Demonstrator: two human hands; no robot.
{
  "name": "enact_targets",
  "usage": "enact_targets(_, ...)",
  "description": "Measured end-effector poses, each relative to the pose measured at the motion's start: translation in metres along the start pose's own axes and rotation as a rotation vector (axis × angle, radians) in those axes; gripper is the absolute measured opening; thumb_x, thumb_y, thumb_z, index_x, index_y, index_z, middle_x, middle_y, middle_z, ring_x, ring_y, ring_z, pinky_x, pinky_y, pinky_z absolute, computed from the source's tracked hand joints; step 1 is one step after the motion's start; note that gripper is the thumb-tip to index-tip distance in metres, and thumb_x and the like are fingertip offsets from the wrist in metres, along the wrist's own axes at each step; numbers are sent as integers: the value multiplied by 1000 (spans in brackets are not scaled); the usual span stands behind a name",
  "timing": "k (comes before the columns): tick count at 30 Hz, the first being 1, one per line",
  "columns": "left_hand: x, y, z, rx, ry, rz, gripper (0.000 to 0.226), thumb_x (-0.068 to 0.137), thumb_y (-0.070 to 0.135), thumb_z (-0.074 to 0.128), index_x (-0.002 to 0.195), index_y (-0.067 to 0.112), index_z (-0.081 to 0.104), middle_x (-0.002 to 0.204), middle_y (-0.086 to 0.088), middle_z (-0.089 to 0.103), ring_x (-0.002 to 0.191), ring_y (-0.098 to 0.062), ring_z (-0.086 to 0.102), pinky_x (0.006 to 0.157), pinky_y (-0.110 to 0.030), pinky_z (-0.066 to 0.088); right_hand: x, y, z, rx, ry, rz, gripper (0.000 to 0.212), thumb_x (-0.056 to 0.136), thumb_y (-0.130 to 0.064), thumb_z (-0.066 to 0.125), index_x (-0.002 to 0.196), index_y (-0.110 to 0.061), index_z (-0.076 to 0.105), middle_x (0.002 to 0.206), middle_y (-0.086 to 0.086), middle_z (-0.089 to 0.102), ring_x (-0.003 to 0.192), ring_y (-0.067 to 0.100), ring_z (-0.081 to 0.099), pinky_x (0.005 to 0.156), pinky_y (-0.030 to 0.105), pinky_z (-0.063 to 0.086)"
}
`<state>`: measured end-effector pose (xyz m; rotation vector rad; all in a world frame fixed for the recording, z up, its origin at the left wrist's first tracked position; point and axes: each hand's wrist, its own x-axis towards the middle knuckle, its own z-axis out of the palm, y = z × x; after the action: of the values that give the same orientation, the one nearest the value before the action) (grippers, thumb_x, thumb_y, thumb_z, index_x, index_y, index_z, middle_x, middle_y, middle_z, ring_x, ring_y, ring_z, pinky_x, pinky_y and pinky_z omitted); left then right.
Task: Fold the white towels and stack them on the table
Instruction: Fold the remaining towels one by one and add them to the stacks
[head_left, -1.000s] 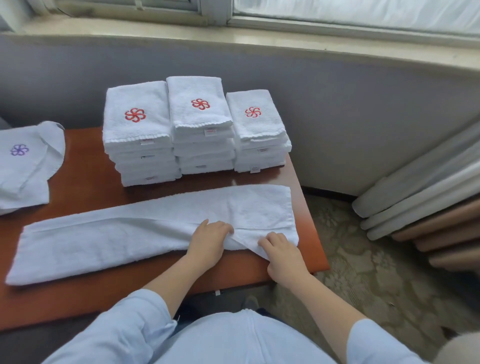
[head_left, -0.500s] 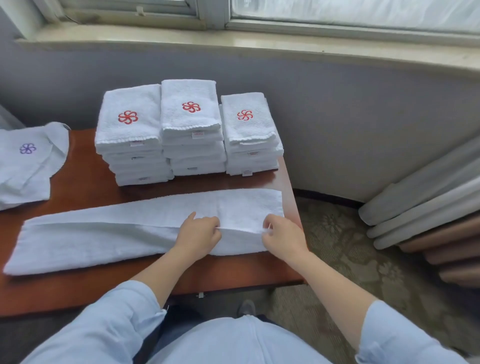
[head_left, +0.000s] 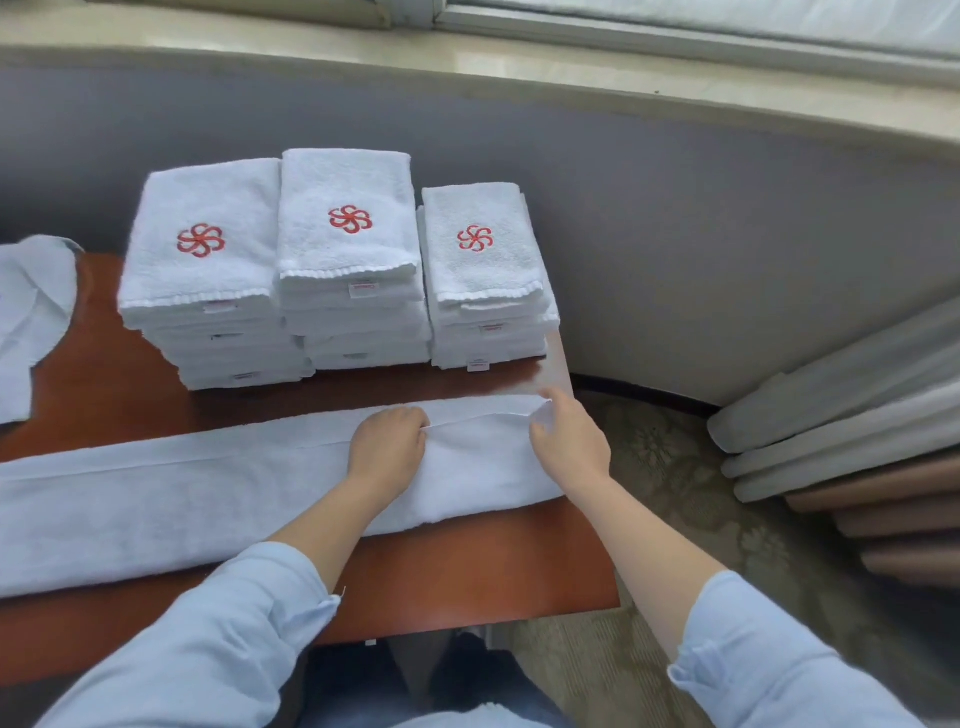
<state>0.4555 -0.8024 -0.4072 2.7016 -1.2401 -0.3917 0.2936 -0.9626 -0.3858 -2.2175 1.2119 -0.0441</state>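
Brown bench (head_left: 467, 587) sits under my left grip (head_left: 387, 447) and right grip (head_left: 569, 441). A long towel (head_left: 156, 509), folded lengthwise, lies across it and runs far out past the left grip. Stacks of folded towels (head_left: 343, 270) stand just beyond both grips, red flower marks up. A loose towel (head_left: 31, 312) lies far left of the left grip. The left grip is curled, pinching the long towel's fold edge. The right grip pinches its end corner.
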Motion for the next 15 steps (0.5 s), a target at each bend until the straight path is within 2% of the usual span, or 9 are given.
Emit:
enact_targets(3,1,5,8,8,66,3,23,89,7,56,110,15,60,108,-1,58,96,-22,55,80,-30,42,0,11,6,-48,-78,54,57,92,-22,56,144,-24,34,137,4,47,111,26,55,83,41,52)
enact_targets(6,1,10,14,28,98,121,23,84,2,62,101,15,67,96,-3,60,88,-26,57,75,-34,42,-3,17,12,-135,-99,84,68,89,-20,60,148,-22,26,139,6,42,123,26,44,90,42,50)
enact_targets(8,-1,14,20,-16,-33,212,22,94,18,56,114,21,64,103,1,60,95,-23,58,79,-34,42,-2,17,15,-130,-108,97,71,88,-17,59,150,-21,24,140,6,40,125,26,41,91,41,48)
enact_targets(10,-6,14,26,-37,-132,233,42,95,43,52,134,27,51,113,3,55,103,-21,53,87,-33,42,0,16,15,-70,-134,136,76,87,-12,58,152,-24,20,141,6,38,126,27,40,90,42,49)
enact_targets(12,-11,13,32,49,-162,253,65,91,60,48,148,31,36,114,3,47,103,-20,48,91,-33,39,4,15,13,15,-161,193,81,84,-9,59,152,-26,19,140,7,37,123,28,44,88,43,50)
enact_targets(15,-17,12,36,152,-203,253,89,80,77,43,155,37,16,111,5,35,101,-17,38,94,-32,32,10,14,12,151,-193,289,85,81,-10,62,153,-24,20,140,9,38,117,29,52,89,45,53)
